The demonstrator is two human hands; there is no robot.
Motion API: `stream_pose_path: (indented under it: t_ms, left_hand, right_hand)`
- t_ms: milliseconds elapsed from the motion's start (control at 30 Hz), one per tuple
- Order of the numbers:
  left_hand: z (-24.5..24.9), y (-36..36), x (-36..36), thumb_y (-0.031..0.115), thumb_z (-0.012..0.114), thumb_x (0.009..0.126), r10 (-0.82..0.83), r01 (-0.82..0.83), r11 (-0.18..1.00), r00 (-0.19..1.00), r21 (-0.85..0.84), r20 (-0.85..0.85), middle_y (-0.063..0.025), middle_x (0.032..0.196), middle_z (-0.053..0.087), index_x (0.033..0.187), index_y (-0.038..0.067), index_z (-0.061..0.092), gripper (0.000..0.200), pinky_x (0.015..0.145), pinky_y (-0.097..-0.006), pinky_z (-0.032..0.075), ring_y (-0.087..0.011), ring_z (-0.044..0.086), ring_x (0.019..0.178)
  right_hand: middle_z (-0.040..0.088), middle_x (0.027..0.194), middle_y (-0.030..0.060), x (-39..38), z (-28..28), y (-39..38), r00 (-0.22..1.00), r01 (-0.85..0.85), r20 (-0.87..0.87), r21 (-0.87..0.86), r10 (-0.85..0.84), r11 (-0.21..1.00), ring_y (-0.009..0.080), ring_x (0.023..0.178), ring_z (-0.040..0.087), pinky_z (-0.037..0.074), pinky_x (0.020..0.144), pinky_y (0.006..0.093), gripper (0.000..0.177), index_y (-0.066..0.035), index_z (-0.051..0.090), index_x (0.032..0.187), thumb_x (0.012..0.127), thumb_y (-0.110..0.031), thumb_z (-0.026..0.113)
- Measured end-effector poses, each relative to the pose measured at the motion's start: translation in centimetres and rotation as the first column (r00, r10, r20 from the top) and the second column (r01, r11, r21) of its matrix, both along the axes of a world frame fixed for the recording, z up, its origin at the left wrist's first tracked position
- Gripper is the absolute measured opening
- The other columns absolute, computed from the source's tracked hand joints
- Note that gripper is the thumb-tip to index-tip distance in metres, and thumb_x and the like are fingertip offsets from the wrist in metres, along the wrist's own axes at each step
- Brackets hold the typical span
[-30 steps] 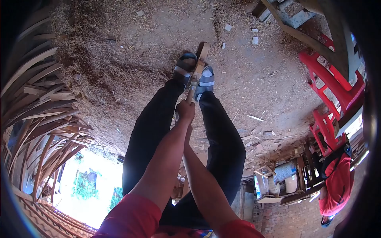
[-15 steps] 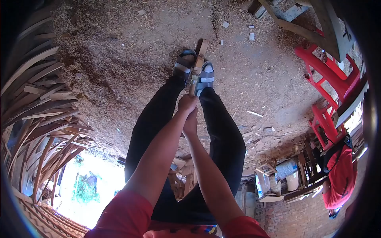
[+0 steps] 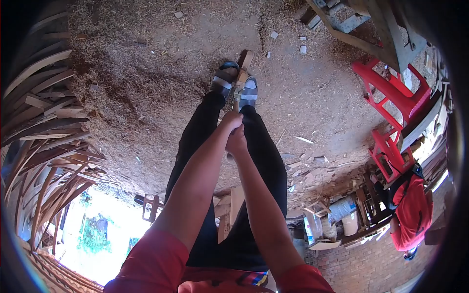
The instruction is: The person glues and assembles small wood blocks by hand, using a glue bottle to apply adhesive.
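Observation:
My left hand [image 3: 232, 119] is closed around the wooden handle of a long-handled tool [image 3: 236, 101], whose kind I cannot make out. Just behind it, my right hand [image 3: 237, 140] grips the same handle. The tool's metal end reaches down to a narrow wooden piece [image 3: 245, 59] on the ground between my two sandalled feet. My left foot [image 3: 224, 78] and right foot [image 3: 249, 91] flank the wood closely. Where the tool meets the wood is too small to see clearly.
Shavings cover the dirt ground [image 3: 161, 97]. Curved wooden slats [image 3: 44, 127] are stacked at the left. At the right are red plastic chairs [image 3: 391, 88], a timber frame [image 3: 351, 34] and a person in a red shirt [image 3: 414, 212]. Wood scraps [image 3: 305, 140] lie about.
The view has shifted slightly, so the surroundings on the right appear further left. Both hands keep their hold on the handle, and the wood stays between my feet.

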State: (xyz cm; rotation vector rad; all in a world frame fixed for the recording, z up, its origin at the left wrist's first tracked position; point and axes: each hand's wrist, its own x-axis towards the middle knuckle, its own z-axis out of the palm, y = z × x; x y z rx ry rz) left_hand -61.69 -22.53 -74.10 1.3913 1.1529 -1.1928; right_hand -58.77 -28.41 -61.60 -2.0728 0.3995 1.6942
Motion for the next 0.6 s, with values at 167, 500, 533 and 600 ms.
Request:
stream_pose_path:
  t_ms: [167,500,533,600]
  left_hand:
    - [0.9,1.1,1.5,0.029,0.055,0.1,-0.104,0.103,0.993,0.994,-0.055,-0.021,-0.0328,0.132,0.065,0.169,0.016,0.003,0.087,0.103,-0.0489,0.053,-0.0419,0.068,0.12]
    - [-1.1,0.0,0.8,0.02,0.055,0.093,-0.152,0.152,0.988,0.988,-0.033,0.001,-0.0348,0.132,0.065,0.17,0.016,0.0,0.095,0.105,-0.0485,0.052,-0.0437,0.068,0.121]
    - [-0.8,0.2,1.1,0.019,0.055,0.093,-0.144,0.143,0.989,0.99,-0.042,-0.007,-0.0349,0.132,0.065,0.17,0.016,0.0,0.095,0.105,-0.0486,0.052,-0.0436,0.068,0.12]
    - [0.1,0.6,1.7,0.018,0.056,0.092,-0.11,0.109,0.993,0.993,-0.051,-0.03,-0.035,0.132,0.065,0.169,0.014,0.0,0.096,0.105,-0.0488,0.052,-0.0435,0.069,0.12]
  right_hand:
    - [0.066,0.13,0.0327,0.3,-0.5,0.3,1.0,-0.018,0.002,0.058,0.018,0.998,0.0471,0.122,0.065,0.052,0.102,0.0515,0.07,0.004,0.039,0.146,0.096,-0.038,0.065]
    - [0.066,0.133,0.0321,2.0,0.7,0.7,0.996,0.005,-0.085,0.011,-0.004,1.0,0.0448,0.126,0.065,0.053,0.104,0.0497,0.072,0.003,0.041,0.146,0.094,-0.038,0.069]
    - [0.066,0.133,0.0322,2.0,0.7,0.7,0.997,0.0,-0.073,0.009,0.001,1.0,0.0449,0.126,0.065,0.053,0.104,0.0496,0.072,0.003,0.041,0.146,0.094,-0.037,0.069]
    - [0.065,0.133,0.0323,2.2,0.5,0.7,0.996,0.019,-0.084,0.023,-0.018,1.0,0.0454,0.126,0.065,0.053,0.103,0.0502,0.072,0.004,0.04,0.146,0.094,-0.037,0.069]
